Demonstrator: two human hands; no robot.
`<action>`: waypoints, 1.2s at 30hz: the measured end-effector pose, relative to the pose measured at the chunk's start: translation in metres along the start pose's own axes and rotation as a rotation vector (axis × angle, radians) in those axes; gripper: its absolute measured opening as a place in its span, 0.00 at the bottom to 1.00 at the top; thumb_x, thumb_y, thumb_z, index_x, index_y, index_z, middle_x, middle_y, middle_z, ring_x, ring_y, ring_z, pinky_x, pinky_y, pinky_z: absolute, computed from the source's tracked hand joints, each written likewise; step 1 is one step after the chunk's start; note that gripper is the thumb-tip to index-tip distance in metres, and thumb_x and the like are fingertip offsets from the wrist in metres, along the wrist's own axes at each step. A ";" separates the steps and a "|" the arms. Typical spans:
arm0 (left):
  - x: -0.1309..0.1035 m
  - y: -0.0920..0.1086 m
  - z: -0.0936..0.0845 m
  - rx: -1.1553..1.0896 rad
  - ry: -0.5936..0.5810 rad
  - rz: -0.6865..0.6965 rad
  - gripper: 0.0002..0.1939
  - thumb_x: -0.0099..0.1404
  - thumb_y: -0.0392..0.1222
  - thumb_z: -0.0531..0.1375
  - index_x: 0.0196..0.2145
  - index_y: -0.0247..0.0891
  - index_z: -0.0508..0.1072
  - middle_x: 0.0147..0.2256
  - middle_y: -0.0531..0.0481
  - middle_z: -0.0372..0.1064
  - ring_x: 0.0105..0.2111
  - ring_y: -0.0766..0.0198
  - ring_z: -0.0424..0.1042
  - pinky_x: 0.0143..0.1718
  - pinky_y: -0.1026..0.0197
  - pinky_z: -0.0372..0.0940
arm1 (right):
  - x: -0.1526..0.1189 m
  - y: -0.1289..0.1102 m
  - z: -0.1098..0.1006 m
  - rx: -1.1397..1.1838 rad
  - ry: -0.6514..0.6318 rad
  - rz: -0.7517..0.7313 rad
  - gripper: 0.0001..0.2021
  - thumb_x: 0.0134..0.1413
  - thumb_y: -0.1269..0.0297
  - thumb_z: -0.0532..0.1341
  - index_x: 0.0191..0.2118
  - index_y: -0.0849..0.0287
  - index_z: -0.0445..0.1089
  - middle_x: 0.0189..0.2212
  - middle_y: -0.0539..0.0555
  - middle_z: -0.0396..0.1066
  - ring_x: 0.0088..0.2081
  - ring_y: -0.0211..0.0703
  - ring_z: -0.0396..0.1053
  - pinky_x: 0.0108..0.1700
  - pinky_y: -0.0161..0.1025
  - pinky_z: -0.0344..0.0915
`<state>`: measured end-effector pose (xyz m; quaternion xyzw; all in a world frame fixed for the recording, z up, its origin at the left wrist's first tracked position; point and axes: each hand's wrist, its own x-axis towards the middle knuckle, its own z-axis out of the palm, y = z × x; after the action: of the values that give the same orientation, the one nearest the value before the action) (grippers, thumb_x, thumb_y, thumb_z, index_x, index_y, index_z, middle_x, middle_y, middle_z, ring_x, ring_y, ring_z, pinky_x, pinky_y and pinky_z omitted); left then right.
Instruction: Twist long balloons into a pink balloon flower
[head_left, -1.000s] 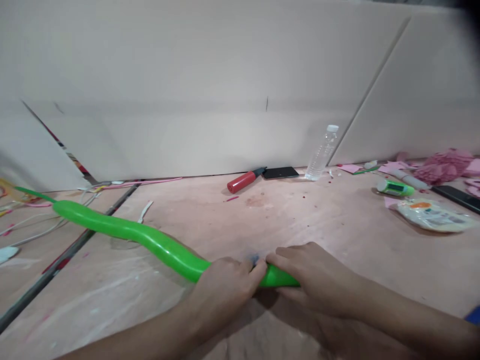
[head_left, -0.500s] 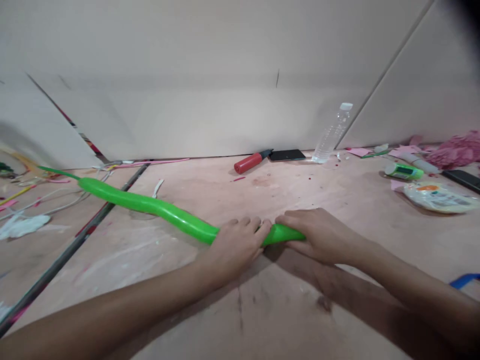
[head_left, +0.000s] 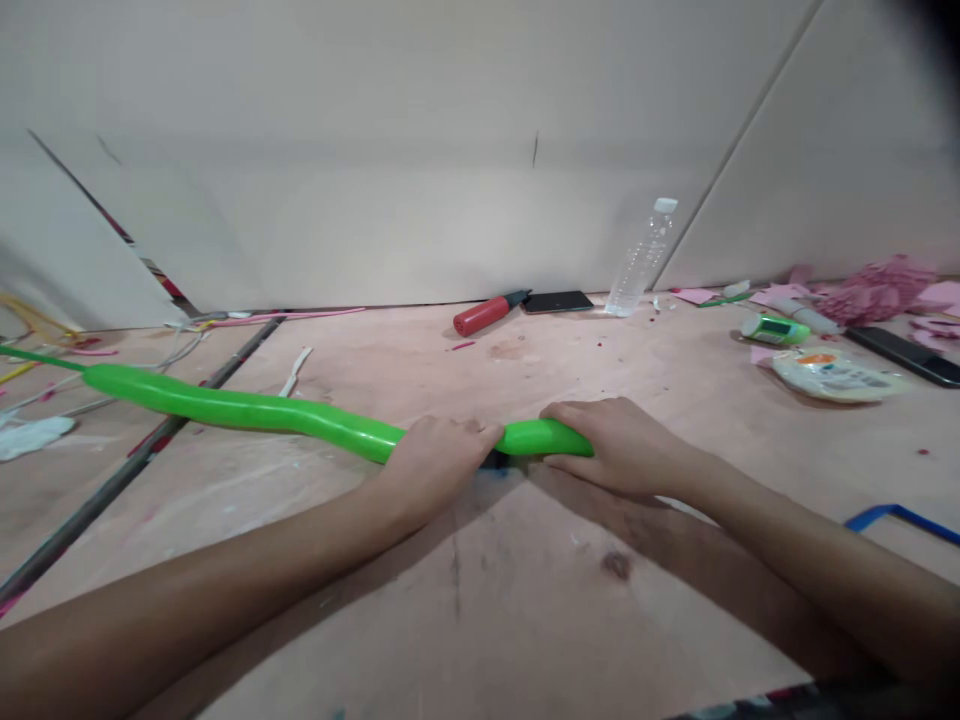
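Note:
A long green modelling balloon (head_left: 247, 410) stretches across the tabletop from the left edge of the view to my hands. Its thin uninflated tail runs out at the far left. My left hand (head_left: 441, 462) is closed around the balloon near its right part, with the fingers wrapped over and mostly hidden. My right hand (head_left: 611, 445) grips the right end, thumb below and fingers above, covering the tip. Between the two hands a short inflated section shows, narrowed beside my left hand.
Along the back wall lie a red hand pump (head_left: 481, 317), a black phone (head_left: 557, 302) and a leaning clear bottle (head_left: 641, 260). To the right are a green-and-white tube (head_left: 776, 329), a plastic packet (head_left: 832, 376), pink paper (head_left: 889, 290) and a blue strip (head_left: 896, 512). Cords (head_left: 169, 355) lie left.
My left hand's fingers have closed tighter round the balloon, which now pinches in beside them. The balloon's left end has shifted left, and the whole view has moved slightly.

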<state>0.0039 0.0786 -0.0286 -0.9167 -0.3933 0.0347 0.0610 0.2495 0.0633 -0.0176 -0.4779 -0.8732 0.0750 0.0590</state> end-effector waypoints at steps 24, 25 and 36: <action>-0.003 0.006 -0.039 -0.318 -0.013 -0.099 0.15 0.72 0.53 0.53 0.47 0.41 0.71 0.43 0.45 0.78 0.42 0.47 0.77 0.40 0.52 0.66 | -0.006 0.000 -0.011 0.615 0.019 -0.141 0.21 0.72 0.54 0.49 0.62 0.50 0.68 0.58 0.54 0.73 0.54 0.48 0.70 0.52 0.44 0.65; -0.001 0.005 -0.038 -0.333 -0.006 -0.098 0.15 0.73 0.52 0.53 0.46 0.41 0.71 0.43 0.45 0.78 0.43 0.48 0.77 0.41 0.52 0.66 | -0.006 0.002 -0.011 0.679 0.016 -0.145 0.22 0.73 0.56 0.47 0.65 0.49 0.66 0.61 0.53 0.70 0.57 0.48 0.69 0.55 0.45 0.64; -0.002 0.006 -0.034 -0.745 0.108 -0.008 0.13 0.72 0.45 0.54 0.50 0.42 0.72 0.50 0.47 0.77 0.48 0.54 0.75 0.51 0.54 0.66 | -0.013 -0.002 -0.023 1.071 -0.079 -0.191 0.30 0.58 0.55 0.66 0.66 0.49 0.64 0.52 0.55 0.74 0.42 0.43 0.72 0.37 0.36 0.69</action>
<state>0.0106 0.0699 0.0038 -0.8749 -0.3789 -0.1596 -0.2559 0.2591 0.0534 0.0052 -0.2965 -0.7539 0.5215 0.2680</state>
